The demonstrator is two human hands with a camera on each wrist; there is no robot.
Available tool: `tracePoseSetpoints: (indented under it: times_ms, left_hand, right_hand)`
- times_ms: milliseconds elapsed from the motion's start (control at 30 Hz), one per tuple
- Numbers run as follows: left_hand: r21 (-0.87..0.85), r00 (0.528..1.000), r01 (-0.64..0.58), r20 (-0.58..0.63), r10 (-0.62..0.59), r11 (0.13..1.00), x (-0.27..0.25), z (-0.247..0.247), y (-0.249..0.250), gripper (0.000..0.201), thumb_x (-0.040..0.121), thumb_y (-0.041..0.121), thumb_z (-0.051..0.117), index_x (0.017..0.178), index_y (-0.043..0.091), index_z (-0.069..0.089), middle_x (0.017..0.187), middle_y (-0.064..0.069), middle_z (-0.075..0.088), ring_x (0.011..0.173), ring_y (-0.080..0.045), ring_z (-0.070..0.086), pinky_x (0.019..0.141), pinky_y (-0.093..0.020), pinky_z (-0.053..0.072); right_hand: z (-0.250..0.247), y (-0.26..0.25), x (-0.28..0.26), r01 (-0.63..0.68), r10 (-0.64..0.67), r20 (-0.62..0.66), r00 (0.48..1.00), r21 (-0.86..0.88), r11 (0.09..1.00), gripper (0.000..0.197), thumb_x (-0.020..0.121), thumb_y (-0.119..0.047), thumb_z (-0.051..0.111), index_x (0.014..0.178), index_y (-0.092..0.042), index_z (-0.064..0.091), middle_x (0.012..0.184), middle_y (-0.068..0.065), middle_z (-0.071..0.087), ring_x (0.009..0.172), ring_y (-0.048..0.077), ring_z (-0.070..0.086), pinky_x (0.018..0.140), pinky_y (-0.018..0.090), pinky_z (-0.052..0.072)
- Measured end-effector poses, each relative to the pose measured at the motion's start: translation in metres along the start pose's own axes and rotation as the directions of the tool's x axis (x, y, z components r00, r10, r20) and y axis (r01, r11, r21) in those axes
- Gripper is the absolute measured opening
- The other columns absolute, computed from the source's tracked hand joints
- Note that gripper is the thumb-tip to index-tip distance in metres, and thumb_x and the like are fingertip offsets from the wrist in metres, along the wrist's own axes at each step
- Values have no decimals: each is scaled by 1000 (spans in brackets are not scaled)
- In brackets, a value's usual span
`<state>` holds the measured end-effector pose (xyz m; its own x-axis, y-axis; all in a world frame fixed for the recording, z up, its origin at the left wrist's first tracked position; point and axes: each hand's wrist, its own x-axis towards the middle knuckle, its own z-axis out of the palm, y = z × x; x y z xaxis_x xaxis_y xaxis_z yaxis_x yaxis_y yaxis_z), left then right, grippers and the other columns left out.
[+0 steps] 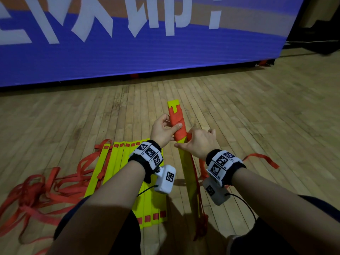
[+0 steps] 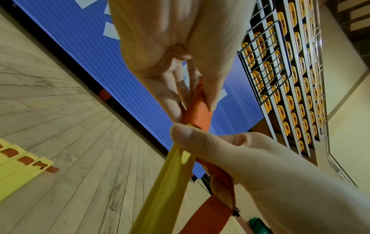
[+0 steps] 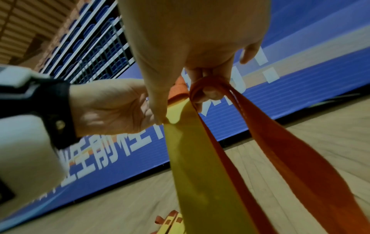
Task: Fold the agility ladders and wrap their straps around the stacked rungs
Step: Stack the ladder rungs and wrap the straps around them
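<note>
Wrapping is under way: the left hand [image 1: 162,130] pinches the orange wrap [image 1: 177,126] on the held-up stack [image 1: 185,162], and the right hand [image 1: 197,142] grips the loose strap [image 3: 260,126]. Next, I'd say, another taut turn. A second ladder [image 1: 128,173] lies on the floor.

Wooden plank floor [image 1: 257,111]. Lying flat on it, at left: a spread row of yellow rungs [image 1: 147,203] with red strap segments at both ends. Loose red straps [image 1: 36,192] are tangled further left; another red strap end [image 1: 265,159] lies at right.
</note>
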<state>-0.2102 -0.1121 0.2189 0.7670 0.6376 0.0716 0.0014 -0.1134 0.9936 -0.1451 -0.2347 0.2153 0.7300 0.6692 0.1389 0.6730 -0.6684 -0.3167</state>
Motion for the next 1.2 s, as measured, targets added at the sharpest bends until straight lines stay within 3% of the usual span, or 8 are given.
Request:
tracePoseSetpoints:
  times_ms: [200, 433, 533, 633, 833, 1033, 1133, 1200]
  left_hand:
    - [-125, 975, 145, 187, -120, 982, -2, -8, 9, 26, 84, 6, 70, 104, 15, 56, 92, 0, 68, 75, -10, 68, 60, -22, 57]
    - [-55, 882, 174, 454, -130, 983, -3, -21, 14, 21, 89, 4, 61, 104, 18, 61, 98, 4, 69, 85, -5, 69, 67, -22, 55]
    - [-43, 908, 150, 401, -121, 988, -2, -23, 14, 19, 88, 5, 63, 102, 18, 61, 99, 2, 69, 86, -6, 69, 68, -22, 55]
    - [-22, 945, 126, 305, -114, 992, 1, -26, 11, 17, 87, 13, 66, 101, 22, 61, 104, 1, 68, 98, -13, 66, 79, -27, 54]
    - [-92, 957, 146, 265, -118, 985, -2, -21, 10, 20, 86, 8, 67, 99, 19, 57, 99, -1, 64, 83, -10, 66, 67, -25, 57]
    - [-13, 979, 118, 171, -114, 993, -1, -15, 5, 24, 81, 10, 74, 97, 12, 55, 94, -2, 62, 72, -14, 67, 62, -33, 60]
    - [-23, 987, 111, 120, -107, 994, -2, -14, 6, 19, 82, 12, 73, 92, 16, 58, 93, -2, 63, 72, -12, 67, 58, -30, 59]
    - [-33, 988, 105, 118, -101, 994, -1, -14, 7, 16, 83, 11, 72, 91, 16, 59, 90, -1, 64, 68, -10, 68, 54, -27, 57]
  right_hand:
    - [-4, 6, 4, -29, 21, 61, 998, 129, 991, 48, 73, -67, 62, 85, -21, 62, 75, -8, 63, 87, 15, 58, 96, 41, 28]
    - [-8, 7, 6, -28, -24, 166, 986, 301, 953, 33, 73, -61, 68, 70, -31, 54, 60, -15, 50, 78, 8, 53, 100, 43, 31]
    - [-10, 9, 8, -50, -54, 236, 970, 413, 910, 29, 75, -53, 72, 66, -29, 58, 54, -13, 49, 60, 2, 49, 81, 34, 38]
    - [-12, 18, 11, -100, -140, 314, 939, 638, 763, 22, 86, -32, 67, 74, -14, 67, 53, -9, 56, 46, -1, 49, 60, 19, 39]
    - [-14, 30, 10, -161, -223, 370, 902, 766, 622, 24, 95, -14, 53, 77, -10, 68, 63, -7, 70, 63, 6, 62, 67, 8, 48]
    - [-7, 24, 9, -63, -249, 313, 917, 728, 683, 22, 94, -11, 56, 85, 3, 70, 60, -9, 68, 49, 1, 57, 56, 13, 48]
    - [-9, 26, 10, -98, -254, 331, 909, 761, 641, 23, 94, -9, 55, 94, 10, 68, 63, -6, 68, 49, 2, 55, 57, 14, 47]
    - [-11, 27, 10, -131, -279, 360, 890, 789, 600, 21, 94, -8, 53, 88, 4, 69, 66, -4, 69, 50, 4, 55, 62, 16, 49]
